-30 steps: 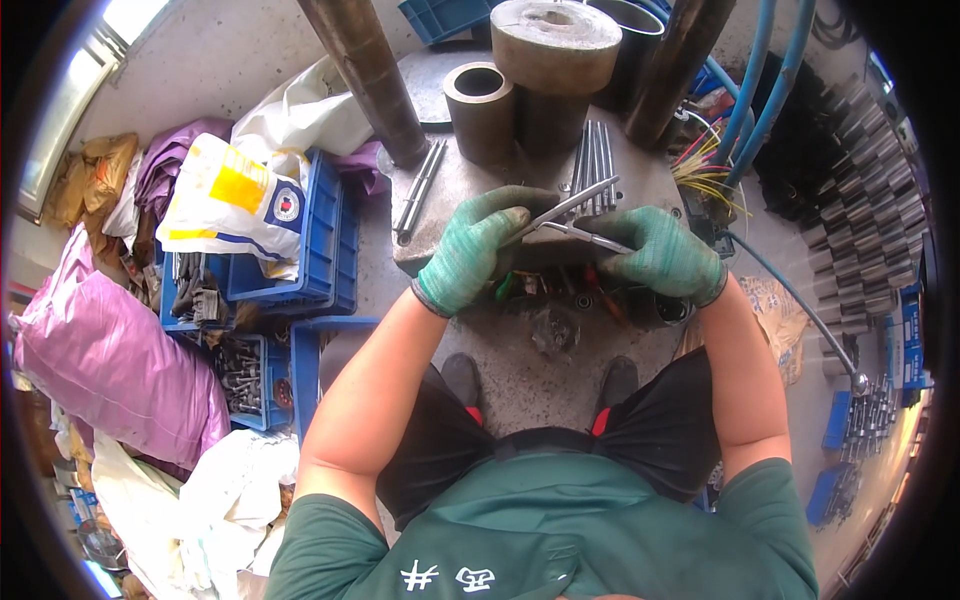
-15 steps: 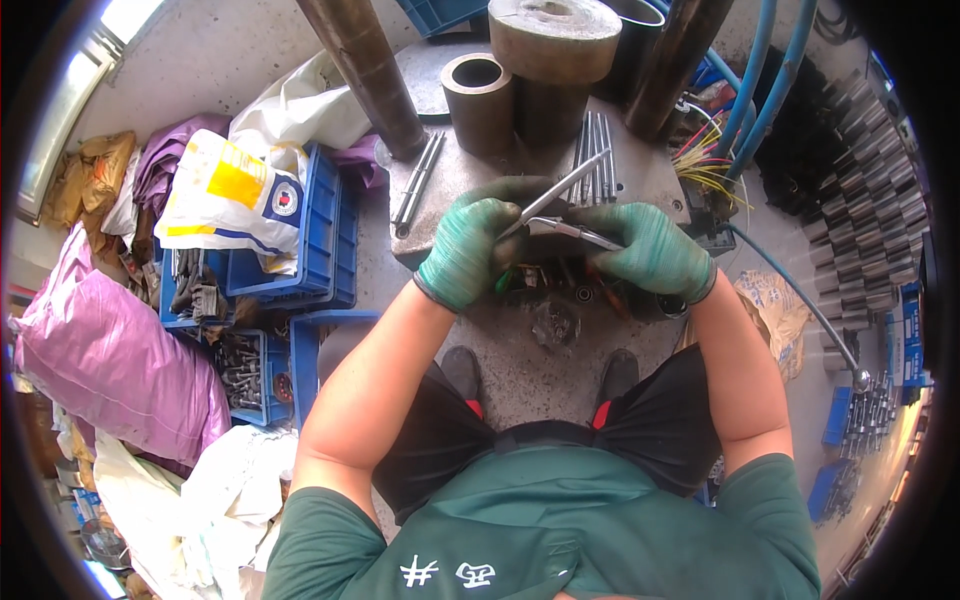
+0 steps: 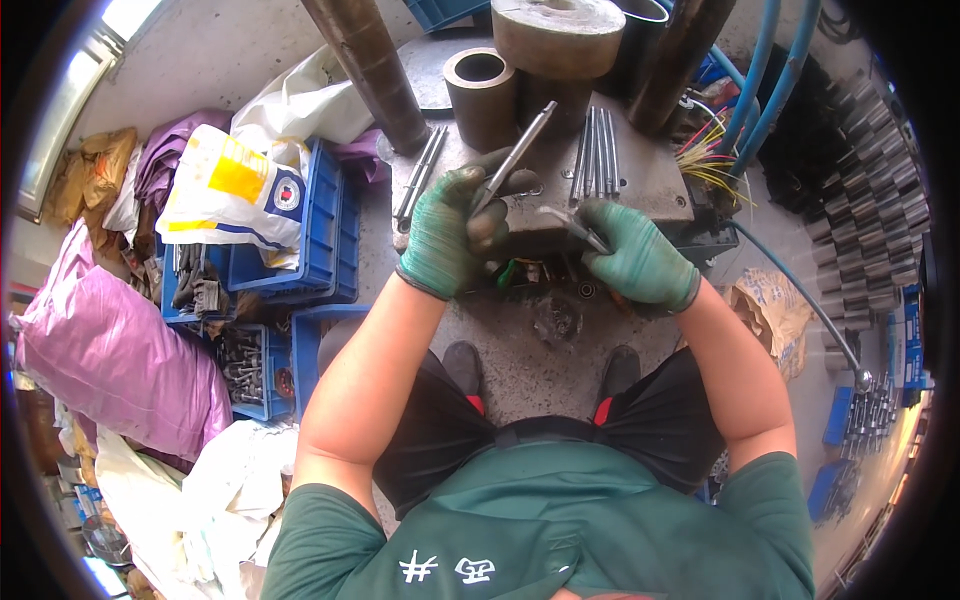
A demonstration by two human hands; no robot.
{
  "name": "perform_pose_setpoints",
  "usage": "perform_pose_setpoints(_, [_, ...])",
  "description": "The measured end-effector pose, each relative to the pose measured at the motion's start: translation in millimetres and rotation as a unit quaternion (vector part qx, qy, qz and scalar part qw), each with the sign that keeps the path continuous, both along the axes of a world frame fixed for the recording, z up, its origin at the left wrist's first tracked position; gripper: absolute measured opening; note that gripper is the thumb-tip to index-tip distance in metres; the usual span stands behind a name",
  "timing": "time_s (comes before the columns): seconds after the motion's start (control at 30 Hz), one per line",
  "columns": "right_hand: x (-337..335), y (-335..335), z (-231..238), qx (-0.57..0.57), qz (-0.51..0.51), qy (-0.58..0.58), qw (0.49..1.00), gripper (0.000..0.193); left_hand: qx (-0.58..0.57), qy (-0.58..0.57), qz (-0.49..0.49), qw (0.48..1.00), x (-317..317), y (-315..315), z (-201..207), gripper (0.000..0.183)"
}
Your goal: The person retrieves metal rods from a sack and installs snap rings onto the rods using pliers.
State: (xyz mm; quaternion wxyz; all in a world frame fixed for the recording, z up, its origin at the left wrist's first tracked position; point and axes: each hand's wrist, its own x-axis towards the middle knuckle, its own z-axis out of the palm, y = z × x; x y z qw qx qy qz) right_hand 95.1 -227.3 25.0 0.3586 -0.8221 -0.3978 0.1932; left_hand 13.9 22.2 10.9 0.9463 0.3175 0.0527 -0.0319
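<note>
Raised since the earlier frame: thin metal rod (image 3: 512, 158), then lying low and nearly level between the two gloves, now tilted steeply, its free end up and away toward the cylinders.

Left hand (image 3: 447, 232): green glove, grip closed around the rod's lower end; the rod runs out of the top of the fist, up and to the right.

Right hand (image 3: 634, 260): green glove, fingers pinched on a small grey metal piece (image 3: 568, 222) that sticks out to the left of the grip, well below the rod's tip and just right of the left fist.

Bench (image 3: 655, 175): grey metal plate under both hands.

On the bench, beyond the hands: a row of loose rods (image 3: 596, 150), a short hollow cylinder (image 3: 481, 92), a wide solid cylinder (image 3: 558, 35).

Left of the bench: blue crates (image 3: 300, 255) of small metal parts.
</note>
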Motion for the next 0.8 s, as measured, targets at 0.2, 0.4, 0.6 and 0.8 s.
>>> perform_pose_setpoints(0.2, [-0.2, 10.5, -15.9, 0.003, 0.021, -0.229, 0.973, 0.032, 0.047, -0.044, -0.016, 0.998, -2.2, 16.6, -4.0, 0.068])
perform_pose_setpoints(0.4, [3.1, 24.8, -25.2, -0.067, 0.025, -0.278, 0.958, 0.032, 0.098, -0.027, 0.066, 0.993, -4.7, 8.7, 2.6, 0.064])
perform_pose_setpoints(0.6, [2.0, 46.2, -17.2, -0.175, 0.036, -0.276, 0.944, 0.032, 0.131, 0.027, 0.176, 0.975, 2.1, 12.5, -4.1, 0.045])
perform_pose_setpoints(0.8, [-1.0, 45.9, -20.4, -0.243, 0.020, -0.304, 0.921, 0.037, 0.102, 0.055, 0.164, 0.980, 9.5, 18.2, -8.1, 0.027])
